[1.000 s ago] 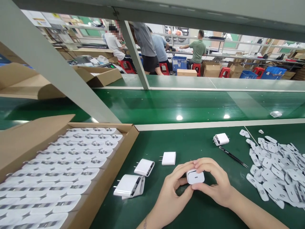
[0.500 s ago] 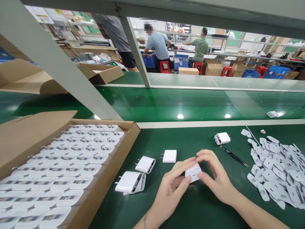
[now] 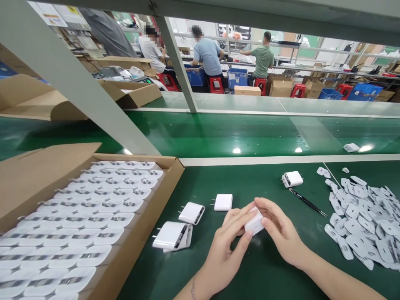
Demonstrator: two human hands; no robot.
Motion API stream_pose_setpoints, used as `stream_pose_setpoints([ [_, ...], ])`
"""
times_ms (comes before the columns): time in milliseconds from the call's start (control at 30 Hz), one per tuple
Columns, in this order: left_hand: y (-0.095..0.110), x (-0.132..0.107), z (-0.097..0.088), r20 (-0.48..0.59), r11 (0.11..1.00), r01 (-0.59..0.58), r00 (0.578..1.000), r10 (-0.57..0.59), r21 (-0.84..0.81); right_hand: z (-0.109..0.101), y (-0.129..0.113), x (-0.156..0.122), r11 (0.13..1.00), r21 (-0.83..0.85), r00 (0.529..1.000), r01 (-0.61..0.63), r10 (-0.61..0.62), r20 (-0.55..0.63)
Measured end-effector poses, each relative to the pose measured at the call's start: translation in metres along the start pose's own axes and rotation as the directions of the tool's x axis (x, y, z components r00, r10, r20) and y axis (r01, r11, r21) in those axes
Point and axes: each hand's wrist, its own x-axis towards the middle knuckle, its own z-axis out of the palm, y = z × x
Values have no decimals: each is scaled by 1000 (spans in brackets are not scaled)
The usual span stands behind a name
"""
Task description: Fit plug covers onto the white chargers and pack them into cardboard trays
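Note:
Both hands hold one small white charger plug just above the green table. My left hand pinches it from the left with fingers closed on it. My right hand grips it from the right, fingers curled round its far side. Loose white chargers lie to the left of my hands: a pair leaning together, one behind it and one further right. Another charger rests beyond my right hand, beside black tweezers.
A cardboard box at left holds several rows of white chargers. A heap of small white plastic covers lies at right. One charger sits on the green conveyor belt. A grey slanted post rises at left. People work at benches behind.
My hands have turned the charger: its port face, toward me a second ago, now points away and a plain side shows. The hands shifted slightly up the view.

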Motion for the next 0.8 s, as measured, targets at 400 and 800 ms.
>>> stream_pose_setpoints([
  [400, 4, 12, 0, -94, 970, 225, 968, -233, -89, -12, -4, 4, 955, -259, 988, 144, -123, 96],
  [800, 7, 9, 7, -100, 993, 114, 989, -111, 15, -9, -2, 4, 993, -26, 989, 117, -114, 94],
])
